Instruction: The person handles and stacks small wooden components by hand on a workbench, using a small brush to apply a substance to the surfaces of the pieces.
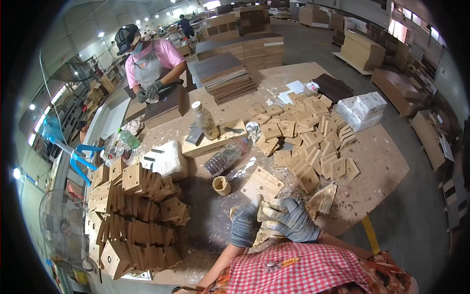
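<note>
Both my hands wear grey knit gloves with worn, yellowish fingertips and meet near the table's front edge. My left hand (pixel 245 224) is closed, thumb pointing up. Beside it, my right hand (pixel 293 218) has its fingers curled inward; what either one grips, if anything, is hidden. A stained, yellowish cloth (pixel 267 236) shows below and between them. Just beyond my fingers a square wooden plate with drilled holes (pixel 262 183) lies flat. Left of that plate stands a small glue-crusted cup (pixel 221 185). Another crumpled yellowish rag (pixel 321 200) rests right of my right hand.
Stacked drilled wooden blocks (pixel 142 220) fill the table's left side; a loose pile of similar blocks (pixel 308 137) lies at right. A clear plastic bottle (pixel 225 158), a dirty upright bottle (pixel 205 121) and a white wrapped bundle (pixel 363 110) stand around. A co-worker (pixel 155 63) works across the table.
</note>
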Available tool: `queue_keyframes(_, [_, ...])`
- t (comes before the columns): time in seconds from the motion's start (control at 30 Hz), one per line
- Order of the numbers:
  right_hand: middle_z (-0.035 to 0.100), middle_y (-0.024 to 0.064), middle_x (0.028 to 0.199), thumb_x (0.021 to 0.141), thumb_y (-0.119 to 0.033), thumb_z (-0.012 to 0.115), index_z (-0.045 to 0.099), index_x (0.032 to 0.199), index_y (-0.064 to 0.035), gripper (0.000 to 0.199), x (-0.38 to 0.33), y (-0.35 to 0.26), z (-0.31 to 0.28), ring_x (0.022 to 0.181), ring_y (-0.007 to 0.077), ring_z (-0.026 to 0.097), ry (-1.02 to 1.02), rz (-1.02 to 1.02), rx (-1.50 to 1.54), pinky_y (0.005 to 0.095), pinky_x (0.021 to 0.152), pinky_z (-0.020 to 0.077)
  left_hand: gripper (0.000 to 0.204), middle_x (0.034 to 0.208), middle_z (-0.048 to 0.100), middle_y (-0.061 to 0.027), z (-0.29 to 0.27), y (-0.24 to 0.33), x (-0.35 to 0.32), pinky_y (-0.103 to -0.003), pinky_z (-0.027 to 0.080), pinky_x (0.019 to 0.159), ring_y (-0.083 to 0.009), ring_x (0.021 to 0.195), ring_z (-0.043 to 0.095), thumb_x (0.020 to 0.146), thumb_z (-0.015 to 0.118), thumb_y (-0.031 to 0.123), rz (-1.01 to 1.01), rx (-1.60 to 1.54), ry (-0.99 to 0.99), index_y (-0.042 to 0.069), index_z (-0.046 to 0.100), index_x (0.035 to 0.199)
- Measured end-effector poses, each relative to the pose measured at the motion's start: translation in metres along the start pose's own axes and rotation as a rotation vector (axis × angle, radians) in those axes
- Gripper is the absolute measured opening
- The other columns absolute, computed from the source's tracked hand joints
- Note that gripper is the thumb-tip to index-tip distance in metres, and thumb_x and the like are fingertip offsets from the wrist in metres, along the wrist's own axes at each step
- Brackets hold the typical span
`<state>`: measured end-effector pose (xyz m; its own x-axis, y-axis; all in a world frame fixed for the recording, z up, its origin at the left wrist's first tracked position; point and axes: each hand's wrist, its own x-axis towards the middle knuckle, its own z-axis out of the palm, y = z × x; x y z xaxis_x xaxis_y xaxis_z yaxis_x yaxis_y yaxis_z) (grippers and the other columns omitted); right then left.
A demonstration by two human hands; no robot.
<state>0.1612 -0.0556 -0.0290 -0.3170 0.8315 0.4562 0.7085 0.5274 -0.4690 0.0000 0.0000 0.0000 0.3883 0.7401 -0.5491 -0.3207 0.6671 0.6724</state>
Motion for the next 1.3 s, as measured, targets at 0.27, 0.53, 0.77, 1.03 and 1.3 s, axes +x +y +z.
queue_keyframes(0.27, [0.051,0.0085,0.106,0.080,-0.017,0.067,0.062,0.113,-0.0090,0.035,0.007,0.010,-0.025,0.103,0.0224,0.049,0.342,0.289,0.135,0.0331,0.089,0.0411,0.033,0.092,0.057,-0.0078,-0.016,-0.019,0.012,-0.038,0.053,0.084,-0.0198,0.087,0.060,0.086,0.063,0.019,0.251,-0.164,-0.209,-0.004,0.051,0.108])
queue_keyframes(0.53, [0.048,0.0071,0.113,0.079,-0.010,0.067,0.062,0.113,-0.0063,0.035,0.004,0.006,-0.030,0.108,0.0211,0.048,0.437,0.322,0.332,0.0299,0.093,0.0412,0.044,0.110,0.057,-0.0155,-0.010,-0.011,0.006,-0.038,0.053,0.082,-0.0248,0.097,0.060,0.089,0.058,0.026,0.072,-0.233,-0.272,-0.005,0.047,0.119])
queue_keyframes(0.77, [0.049,0.0071,0.111,0.080,-0.012,0.067,0.061,0.113,-0.0057,0.034,0.002,0.010,-0.025,0.107,0.0201,0.049,0.434,0.366,0.330,0.0295,0.092,0.0413,0.047,0.104,0.062,-0.0122,-0.018,-0.016,0.008,-0.029,0.054,0.077,-0.0213,0.088,0.065,0.092,0.053,0.034,0.036,-0.168,-0.202,0.001,0.046,0.124])
queue_keyframes(1.03, [0.050,0.0077,0.112,0.080,-0.012,0.067,0.061,0.112,-0.0061,0.033,0.001,0.003,-0.025,0.105,0.0212,0.051,0.414,0.348,0.350,0.0316,0.091,0.0425,0.042,0.106,0.061,-0.0115,-0.008,-0.013,0.004,-0.032,0.053,0.078,-0.0208,0.092,0.063,0.089,0.058,0.027,0.032,-0.213,-0.319,0.002,0.048,0.122])
queue_keyframes(1.3, [0.049,0.0067,0.115,0.082,-0.012,0.065,0.059,0.115,-0.0068,0.034,-0.017,-0.001,-0.032,0.110,0.0204,0.049,0.219,0.157,0.594,0.0313,0.094,0.0422,0.046,0.101,0.061,-0.0070,-0.024,-0.010,0.011,-0.029,0.047,0.083,-0.0138,0.091,0.057,0.082,0.067,0.032,0.517,0.392,-0.102,0.000,0.053,0.112])
